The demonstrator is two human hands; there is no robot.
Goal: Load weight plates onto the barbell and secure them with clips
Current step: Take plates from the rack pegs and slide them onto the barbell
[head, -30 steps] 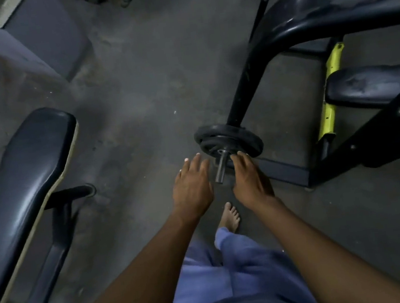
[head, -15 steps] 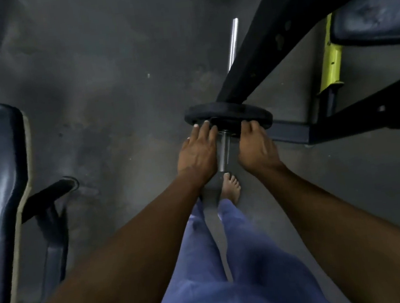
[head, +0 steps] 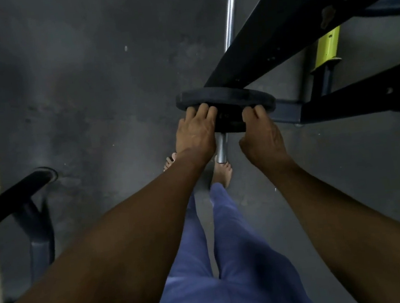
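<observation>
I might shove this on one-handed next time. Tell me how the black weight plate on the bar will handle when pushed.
The weight plate looks thick and rigid, so probably heavy for its size; both hands, left hand and right hand, are on it. Threaded on the barbell sleeve, it should slide along rather than roll away. Pushed off-centre, it may cock and bind.

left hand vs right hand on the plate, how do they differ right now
The left hand lies flatter, its fingers stretched forward onto the weight plate; the right hand has its fingers curled at the plate's near edge. The left hand sits left of the barbell sleeve, the right hand on its right side. Both touch the same dark plate, with the bare sleeve end sticking out between them.
</observation>
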